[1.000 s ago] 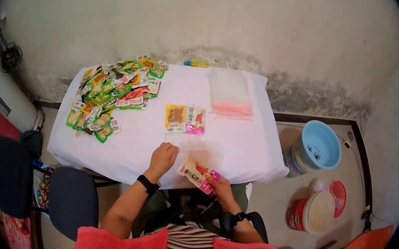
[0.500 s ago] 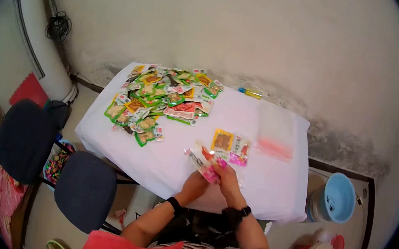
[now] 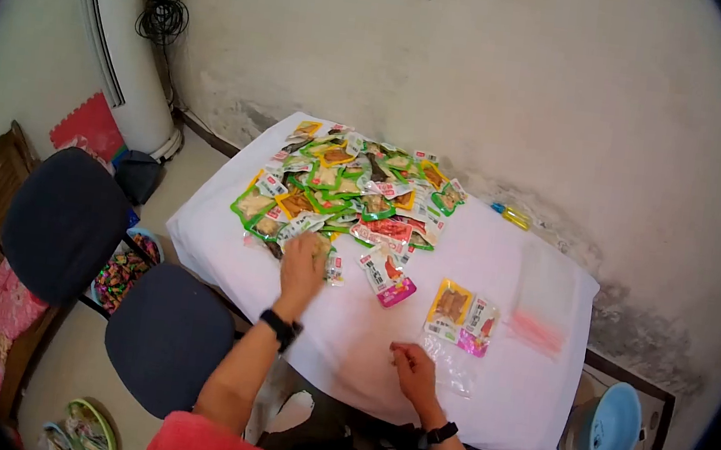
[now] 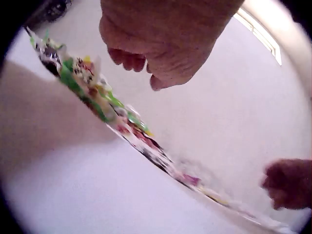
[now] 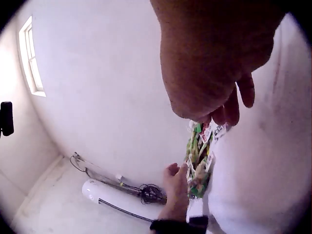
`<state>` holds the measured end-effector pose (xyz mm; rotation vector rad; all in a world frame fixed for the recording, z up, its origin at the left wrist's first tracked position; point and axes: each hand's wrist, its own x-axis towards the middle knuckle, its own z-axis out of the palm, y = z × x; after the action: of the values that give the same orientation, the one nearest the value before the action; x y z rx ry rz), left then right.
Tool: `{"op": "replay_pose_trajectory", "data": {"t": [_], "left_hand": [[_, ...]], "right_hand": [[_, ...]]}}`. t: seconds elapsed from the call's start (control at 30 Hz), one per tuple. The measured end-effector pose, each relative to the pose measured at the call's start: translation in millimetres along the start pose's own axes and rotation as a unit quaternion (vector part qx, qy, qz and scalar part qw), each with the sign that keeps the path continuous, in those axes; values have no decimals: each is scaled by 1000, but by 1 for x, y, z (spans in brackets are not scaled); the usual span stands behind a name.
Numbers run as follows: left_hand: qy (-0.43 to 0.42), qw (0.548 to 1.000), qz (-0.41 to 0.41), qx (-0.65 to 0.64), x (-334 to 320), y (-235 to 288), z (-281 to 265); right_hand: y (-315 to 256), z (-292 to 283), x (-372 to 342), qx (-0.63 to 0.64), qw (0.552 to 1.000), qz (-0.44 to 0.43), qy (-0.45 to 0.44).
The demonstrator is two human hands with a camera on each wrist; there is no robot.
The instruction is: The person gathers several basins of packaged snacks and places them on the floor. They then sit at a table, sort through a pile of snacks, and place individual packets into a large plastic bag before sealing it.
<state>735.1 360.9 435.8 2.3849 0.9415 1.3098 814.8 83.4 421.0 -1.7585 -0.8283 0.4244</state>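
Moved since half a second ago: the pink-ended packet [image 3: 386,275], then between both hands, now lies flat on the white cloth [image 3: 338,347], and the left hand [image 3: 302,267] has gone out to the pile of packets [image 3: 339,182]. From my head view, its bent fingers are over the pile's near edge; I cannot tell whether they grip anything. The pink-ended packet sits to their right, apart from them, just beside the pile. I see the right hand [image 3: 416,374] loosely curled and holding nothing, beside a clear bag [image 3: 455,374], with the pink-ended packet beyond its fingertips, not touching.
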Motion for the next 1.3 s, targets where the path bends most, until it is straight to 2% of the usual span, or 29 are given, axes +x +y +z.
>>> {"op": "replay_pose_trajectory", "data": {"t": [0.03,0.1,0.17,0.23,0.27,0.3,0.33,0.37,0.4,0.47,0.53,0.57,0.63,0.67,0.7,0.73,0.77,0.83,0.87,0.9,0.97,1.03,1.07,1.1,1.13,1.17,1.2,1.27,1.3], "left_hand": [[0,999,9,44,16,-13,4],[-1,996,22,85,35,-40,16],[-109,986,33,122,46,-61,26],[-157,973,-7,168,53,-85,42],[-115,986,-22,115,52,-76,33],[-124,985,-58,101,58,-71,27],[-119,984,-52,122,62,-75,27],[-89,993,-69,-18,64,-45,1],[-15,994,-98,-37,63,-58,8],[0,992,-106,-66,54,-16,-16],[25,993,-35,-112,24,2,-26],[10,990,5,-142,0,19,-29],[-4,979,117,-170,-57,67,-31],[-23,961,202,-190,-83,86,-28],[-90,962,181,-185,-115,96,-21],[-115,937,249,-217,-132,108,-18],[-139,929,234,-251,-151,116,-14],[-161,927,242,-236,-159,127,-18],[-173,927,242,-228,-157,127,-20],[-166,930,240,-223,-150,127,-23],[-141,926,293,-194,-128,124,-26],[-116,935,293,-165,-104,119,-20],[-96,941,293,-138,-93,112,-20],[-94,944,289,-126,-85,107,-22],[-127,952,268,-73,-77,105,-20],[-159,956,245,-23,-71,102,-17],[-154,958,242,-18,-66,85,-7],[-130,978,158,-36,-55,35,9],[-84,991,102,-13,-46,26,2]], "right_hand": [[2,3,-7,36,998,32,-32],[16,12,-15,61,997,31,-34],[14,12,-21,91,994,50,-33],[12,7,-24,70,997,40,-21],[14,3,-30,50,998,29,-20],[18,3,-33,68,997,34,-12],[19,1,-35,86,996,35,-4],[14,-3,-39,83,995,48,19],[5,-5,-38,120,990,68,7],[-7,-8,-38,157,984,84,-5],[-14,-8,-37,292,945,145,-37],[-18,-6,-36,293,945,142,-38],[-24,-2,-38,416,893,172,-27],[-10,2,-41,417,892,171,-30],[13,9,-41,381,918,108,-20],[25,15,-40,343,938,42,-13],[19,14,-41,344,938,36,-26],[4,-2,-47,387,902,192,4],[2,-5,-43,386,903,187,-6],[1,-9,-40,397,900,177,-21],[0,-12,-29,407,897,167,-41],[-2,-12,1,363,923,106,-72],[-5,-10,12,367,921,103,-84],[-7,-7,20,300,947,107,-28],[-7,-6,27,229,967,109,30],[18,2,29,154,984,63,70],[23,2,19,154,984,58,63],[26,0,-4,45,999,12,11],[29,-1,-19,60,998,29,-17]]}}
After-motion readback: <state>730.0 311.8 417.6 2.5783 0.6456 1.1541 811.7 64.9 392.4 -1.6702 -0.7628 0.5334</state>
